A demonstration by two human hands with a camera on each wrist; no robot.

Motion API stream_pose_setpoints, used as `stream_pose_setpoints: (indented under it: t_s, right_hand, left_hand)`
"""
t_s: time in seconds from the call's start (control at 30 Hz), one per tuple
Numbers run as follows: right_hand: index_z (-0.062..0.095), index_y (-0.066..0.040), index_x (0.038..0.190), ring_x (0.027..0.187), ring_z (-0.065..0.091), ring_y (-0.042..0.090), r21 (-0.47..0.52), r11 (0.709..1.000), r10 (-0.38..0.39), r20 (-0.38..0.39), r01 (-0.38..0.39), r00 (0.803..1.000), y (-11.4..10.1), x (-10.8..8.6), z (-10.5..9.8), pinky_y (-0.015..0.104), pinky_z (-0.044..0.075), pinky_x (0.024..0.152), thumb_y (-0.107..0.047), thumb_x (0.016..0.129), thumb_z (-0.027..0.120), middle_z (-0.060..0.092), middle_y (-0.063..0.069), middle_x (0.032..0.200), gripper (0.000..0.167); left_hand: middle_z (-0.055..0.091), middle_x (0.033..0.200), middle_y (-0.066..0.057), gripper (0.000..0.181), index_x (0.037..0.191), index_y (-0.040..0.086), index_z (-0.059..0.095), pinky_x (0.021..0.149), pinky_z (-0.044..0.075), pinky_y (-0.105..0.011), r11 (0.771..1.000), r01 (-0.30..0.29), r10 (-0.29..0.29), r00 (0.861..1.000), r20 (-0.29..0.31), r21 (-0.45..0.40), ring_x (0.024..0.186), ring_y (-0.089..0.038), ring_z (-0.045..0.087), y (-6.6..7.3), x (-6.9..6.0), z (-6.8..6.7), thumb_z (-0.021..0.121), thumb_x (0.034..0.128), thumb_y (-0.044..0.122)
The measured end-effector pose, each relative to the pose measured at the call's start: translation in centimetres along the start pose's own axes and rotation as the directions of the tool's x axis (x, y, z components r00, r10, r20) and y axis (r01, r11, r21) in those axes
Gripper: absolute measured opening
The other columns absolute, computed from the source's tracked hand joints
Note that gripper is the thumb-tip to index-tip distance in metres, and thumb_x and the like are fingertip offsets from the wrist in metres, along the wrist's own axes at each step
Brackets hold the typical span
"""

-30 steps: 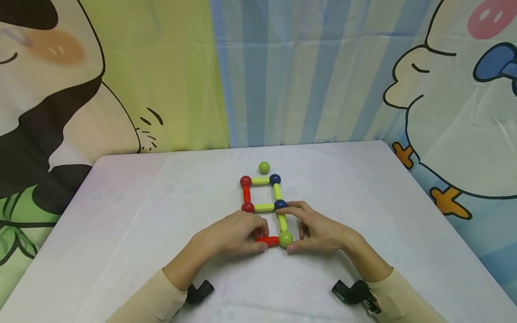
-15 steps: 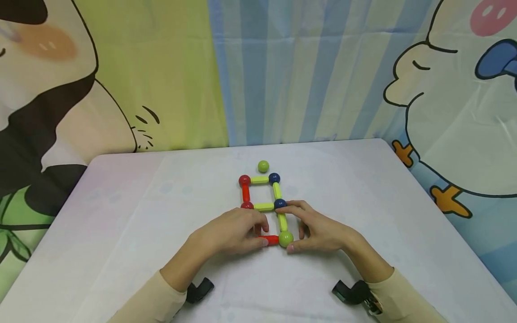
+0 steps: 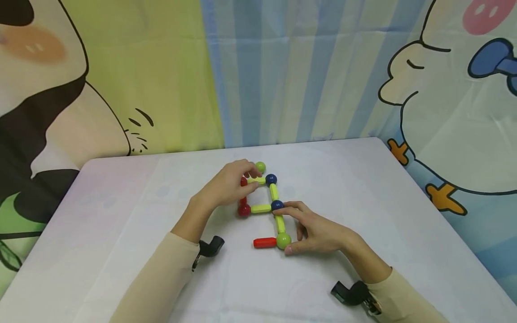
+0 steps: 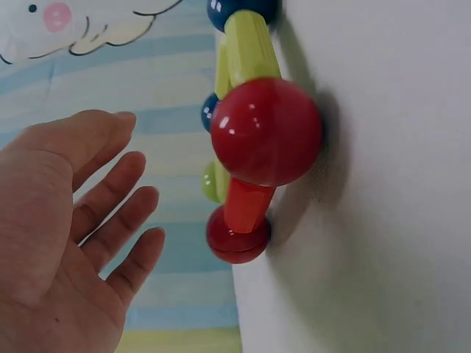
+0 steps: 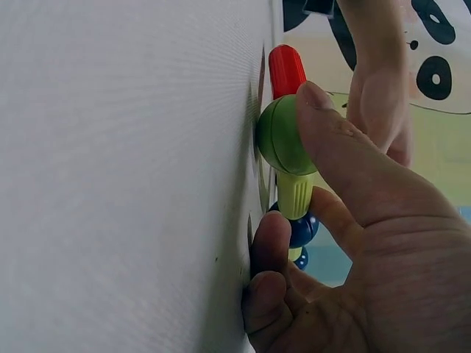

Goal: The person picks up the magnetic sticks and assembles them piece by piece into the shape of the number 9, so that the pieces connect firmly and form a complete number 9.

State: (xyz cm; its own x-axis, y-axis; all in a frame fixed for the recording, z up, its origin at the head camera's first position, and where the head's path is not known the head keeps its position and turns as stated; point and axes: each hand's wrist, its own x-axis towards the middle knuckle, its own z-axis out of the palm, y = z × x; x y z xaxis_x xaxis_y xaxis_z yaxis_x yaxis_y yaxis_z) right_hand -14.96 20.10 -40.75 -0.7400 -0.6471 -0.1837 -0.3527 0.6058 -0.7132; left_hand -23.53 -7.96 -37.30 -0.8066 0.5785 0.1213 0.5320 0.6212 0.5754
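Observation:
A toy building frame of balls and rods lies on the table. Yellow rods [image 3: 260, 208] and red ones join its red balls [image 3: 244, 210], blue balls [image 3: 271, 179] and near green ball [image 3: 283, 241]. From that green ball a red rod [image 3: 264, 242] sticks out leftward, its other end free. My left hand [image 3: 228, 184] hovers over the far-left corner, fingers apart and holding nothing, partly hiding a red ball and red rod. My right hand [image 3: 321, 229] holds the frame's near right side, thumb against the green ball and forefinger at the nearer blue ball.
A loose green ball [image 3: 260, 167] sits just beyond the frame, beside the left fingers. The white table [image 3: 363, 179] ends at a striped cartoon curtain [image 3: 282, 80]. Black wrist cameras [image 3: 351, 294] are strapped at both cuffs.
My left hand has let go of the near red rod and moved away to the frame's far-left corner. The right hand keeps its place. The view has shifted slightly.

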Motion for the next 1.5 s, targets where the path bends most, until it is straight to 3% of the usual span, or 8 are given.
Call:
stream_pose_setpoints:
  t_s: [0.2, 0.47, 0.67, 0.8, 0.93, 1.27, 1.5]
  right_hand:
    - [0.040, -0.031, 0.156, 0.079, 0.059, 0.013, 0.018, 1.000, 0.023, -0.004, -0.023, 1.000, 0.3, -0.4, 0.3, 0.025, 0.051, 0.070, -0.044, 0.083, 0.085, 0.025, 0.007, 0.163, 0.086]
    - [0.040, -0.031, 0.156, 0.081, 0.058, 0.015, -0.007, 0.999, 0.053, 0.005, -0.053, 0.999, 0.4, -0.8, 0.4, 0.025, 0.051, 0.070, -0.046, 0.083, 0.085, 0.025, 0.006, 0.163, 0.087]
    - [0.038, -0.033, 0.156, 0.082, 0.059, 0.015, -0.002, 0.998, 0.058, 0.018, -0.058, 0.998, 0.3, -0.9, 0.3, 0.025, 0.051, 0.071, -0.045, 0.084, 0.084, 0.024, 0.006, 0.163, 0.086]
    - [0.038, -0.031, 0.157, 0.082, 0.059, 0.015, 0.001, 0.999, 0.047, 0.023, -0.047, 0.999, 0.1, -0.6, 0.3, 0.025, 0.051, 0.071, -0.045, 0.085, 0.084, 0.025, 0.006, 0.164, 0.086]
    - [0.037, -0.030, 0.157, 0.082, 0.058, 0.015, -0.003, 0.999, 0.050, 0.039, -0.050, 0.998, 0.0, -0.4, 0.4, 0.025, 0.051, 0.072, -0.045, 0.085, 0.083, 0.025, 0.005, 0.164, 0.087]
    - [0.036, -0.033, 0.157, 0.082, 0.058, 0.014, -0.022, 0.997, 0.069, 0.076, -0.068, 0.995, -0.4, -0.2, -0.1, 0.026, 0.050, 0.072, -0.046, 0.086, 0.082, 0.021, 0.004, 0.164, 0.086]
    - [0.042, -0.031, 0.155, 0.081, 0.056, 0.011, -0.059, 0.998, 0.033, 0.034, -0.031, 0.999, -1.0, 0.2, -0.2, 0.026, 0.049, 0.071, -0.052, 0.093, 0.071, 0.015, 0.002, 0.166, 0.071]
  left_hand:
    - [0.059, 0.130, -0.006, 0.031, 0.127, 0.015, 0.067, 0.107, 0.045, -0.044, 0.996, 0.043, -0.044, 0.999, 0.003, 0.076, 0.124, -0.028, 0.053, -1.1, 3.1, 1.3, 0.068, 0.0983, 0.025]
    - [0.050, 0.146, -0.006, 0.035, 0.136, 0.024, 0.068, 0.116, 0.035, -0.052, 0.984, 0.095, -0.097, 0.995, 0.007, 0.154, 0.140, -0.032, 0.041, -1.7, 5.5, 1.9, 0.062, 0.1011, 0.025]
    - [0.047, 0.152, -0.007, 0.038, 0.140, 0.024, 0.065, 0.120, 0.029, -0.056, 0.983, 0.127, -0.136, 0.989, 0.060, 0.131, 0.145, -0.033, 0.036, -2.1, 5.9, 1.7, 0.060, 0.1023, 0.028]
    - [0.041, 0.158, -0.007, 0.042, 0.146, 0.029, 0.059, 0.119, 0.024, -0.063, 0.975, 0.172, -0.189, 0.975, 0.119, 0.139, 0.145, -0.034, 0.032, -2.3, 5.9, 1.6, 0.058, 0.1040, 0.031]
    - [0.041, 0.158, -0.007, 0.042, 0.147, 0.031, 0.057, 0.119, 0.023, -0.066, 0.972, 0.176, -0.202, 0.965, 0.169, 0.158, 0.144, -0.035, 0.034, -2.6, 5.9, 1.7, 0.056, 0.1057, 0.031]
    - [0.049, 0.152, -0.008, 0.038, 0.144, 0.029, 0.060, 0.116, 0.027, -0.064, 0.954, 0.154, -0.208, 0.958, 0.200, 0.256, 0.138, -0.035, 0.041, -2.6, 6.7, 2.2, 0.054, 0.1060, 0.028]
    - [0.053, 0.148, -0.009, 0.038, 0.143, 0.026, 0.059, 0.115, 0.030, -0.063, 0.952, 0.177, -0.224, 0.958, 0.179, 0.248, 0.137, -0.035, 0.044, -2.7, 7.1, 1.8, 0.055, 0.1052, 0.026]
